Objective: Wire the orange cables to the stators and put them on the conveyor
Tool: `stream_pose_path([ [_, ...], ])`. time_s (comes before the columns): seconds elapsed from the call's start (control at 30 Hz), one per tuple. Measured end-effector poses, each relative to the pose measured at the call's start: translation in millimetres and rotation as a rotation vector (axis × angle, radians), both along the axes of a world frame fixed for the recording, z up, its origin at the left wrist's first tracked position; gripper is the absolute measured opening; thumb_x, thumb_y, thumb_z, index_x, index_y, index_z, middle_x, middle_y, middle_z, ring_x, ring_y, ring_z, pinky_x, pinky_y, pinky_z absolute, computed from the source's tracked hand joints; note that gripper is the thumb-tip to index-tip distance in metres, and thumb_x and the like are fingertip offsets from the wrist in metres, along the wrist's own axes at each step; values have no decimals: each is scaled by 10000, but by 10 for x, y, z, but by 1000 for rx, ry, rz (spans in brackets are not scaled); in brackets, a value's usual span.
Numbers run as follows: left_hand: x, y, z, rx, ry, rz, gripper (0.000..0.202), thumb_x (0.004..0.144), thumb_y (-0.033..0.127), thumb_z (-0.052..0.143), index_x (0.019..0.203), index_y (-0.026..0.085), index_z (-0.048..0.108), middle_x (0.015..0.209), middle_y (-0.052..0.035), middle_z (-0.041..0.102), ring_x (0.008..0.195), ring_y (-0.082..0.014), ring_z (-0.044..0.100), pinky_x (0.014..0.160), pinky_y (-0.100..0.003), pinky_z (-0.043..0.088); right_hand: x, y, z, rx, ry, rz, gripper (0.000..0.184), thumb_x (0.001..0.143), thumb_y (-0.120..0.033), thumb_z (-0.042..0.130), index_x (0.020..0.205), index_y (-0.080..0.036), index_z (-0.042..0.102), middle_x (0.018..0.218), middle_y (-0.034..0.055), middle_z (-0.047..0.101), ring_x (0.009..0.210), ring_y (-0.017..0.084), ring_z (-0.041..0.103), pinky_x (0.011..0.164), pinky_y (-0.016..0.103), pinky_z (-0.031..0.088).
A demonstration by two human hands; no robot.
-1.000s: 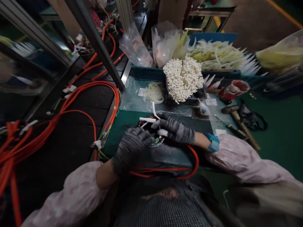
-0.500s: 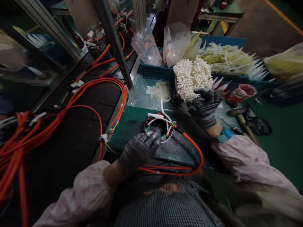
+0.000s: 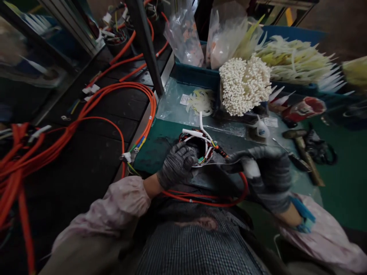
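A wire-wound ring like a motor stator (image 3: 210,154), with reddish windings and white sleeves, lies on the bench in front of me. An orange cable (image 3: 243,187) leads out of its right side and loops back towards my lap. My left hand (image 3: 177,162), in a grey glove, is closed on the ring's near left rim. To the right, my right hand (image 3: 263,172), also gloved, pinches a thin pale strand (image 3: 213,164) that runs to the front of the ring. The strand's ends are hidden at the fingers.
Behind the ring stand a bundle of white cotton-tipped sticks (image 3: 243,86) and a blue bin (image 3: 197,74). A small white-topped bottle (image 3: 261,129), a red can (image 3: 305,109) and a hammer (image 3: 305,152) are at right. Coiled orange cables (image 3: 117,91) lie left, beside a metal post (image 3: 146,46).
My right hand has come back from the cotton-tipped sticks towards me, and a thin strand now stretches from it to the ring. My left hand has shifted up and right onto the rim.
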State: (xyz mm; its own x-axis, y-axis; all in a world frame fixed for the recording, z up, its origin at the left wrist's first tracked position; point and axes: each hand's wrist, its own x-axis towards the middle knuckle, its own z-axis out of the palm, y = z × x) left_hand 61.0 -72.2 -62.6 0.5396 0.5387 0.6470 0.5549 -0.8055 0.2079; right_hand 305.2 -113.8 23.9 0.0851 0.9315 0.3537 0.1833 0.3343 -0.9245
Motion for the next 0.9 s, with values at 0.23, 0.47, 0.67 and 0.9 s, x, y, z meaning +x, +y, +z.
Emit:
stream_pose_path([
  [0.23, -20, 9, 3, -72, -23, 0, 151, 905, 333, 693, 998, 236, 625, 974, -43, 768, 960, -238, 751, 1073, -522, 590, 135, -414, -166, -247, -177, 500, 250, 1072, -310, 607, 1223, -264, 800, 635, -6, 727, 411, 128, 582, 396, 249, 494],
  [0.47, -56, 62, 0, -100, -81, -90, 167, 961, 371, 694, 1064, 245, 661, 1175, -42, 824, 1168, -234, 773, 1145, -497, 549, -168, 146, -402, -3, -662, 325, 235, 1066, -397, 602, 1174, -276, 773, 986, 56, 839, 839, 219, 793, 756, 338, 630],
  [0.67, -31, 74, 40, -140, -173, -97, 126, 935, 323, 757, 1032, 255, 712, 1167, -26, 836, 1165, -208, 782, 1149, -459, 536, -374, 518, -249, -149, -1022, 326, 285, 1032, -414, 630, 1065, -196, 811, 828, 112, 820, 689, 255, 744, 638, 338, 522],
  [0.9, -56, 85, 55, -182, -102, -128, 213, 992, 331, 707, 1186, 245, 723, 1227, -54, 815, 1183, -219, 759, 1186, -473, 515, -266, 534, -158, -276, -158, 519, 239, 1039, -411, 664, 1102, -250, 827, 1050, 50, 852, 939, 219, 798, 873, 360, 634],
])
